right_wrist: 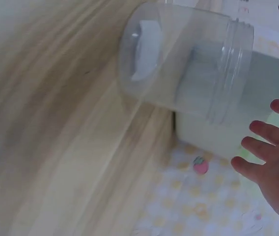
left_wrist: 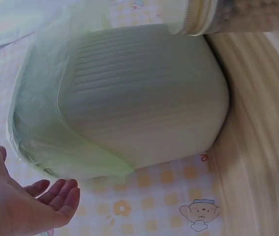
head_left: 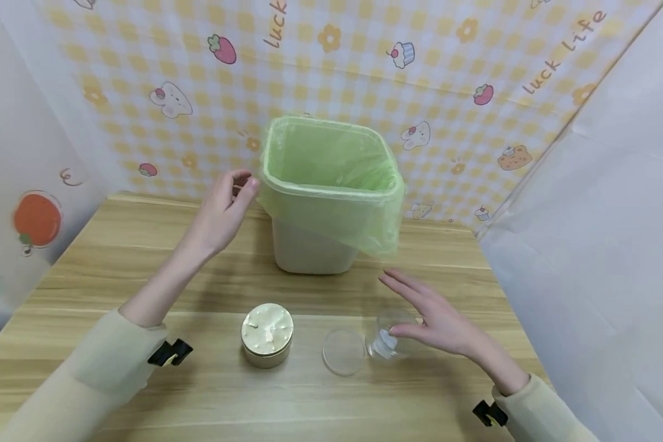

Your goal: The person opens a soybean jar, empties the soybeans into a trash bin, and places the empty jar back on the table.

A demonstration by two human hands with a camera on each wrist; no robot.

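Observation:
A pale waste bin (head_left: 312, 255) stands upright at the back of the table, lined with a thin green bag (head_left: 326, 212) folded over its rim. Beside the bin's upper left edge is my left hand (head_left: 221, 209), fingers loosely bent; in the left wrist view the hand (left_wrist: 29, 206) holds nothing. My right hand (head_left: 439, 316) hovers over a clear plastic jar (head_left: 385, 345), fingers spread and apart from each other. That jar (right_wrist: 179, 54) has a white patch near its base and no lid on its threaded mouth. A clear round disc (head_left: 344, 353) lies left of it.
A gold-lidded canister (head_left: 267, 331) sits on the wooden table (head_left: 210, 399), left of the disc; brown grainy contents show through a jar (left_wrist: 257, 17) in the left wrist view. Patterned cloth (head_left: 331, 67) hangs close behind the bin, with white side panels (head_left: 585, 258).

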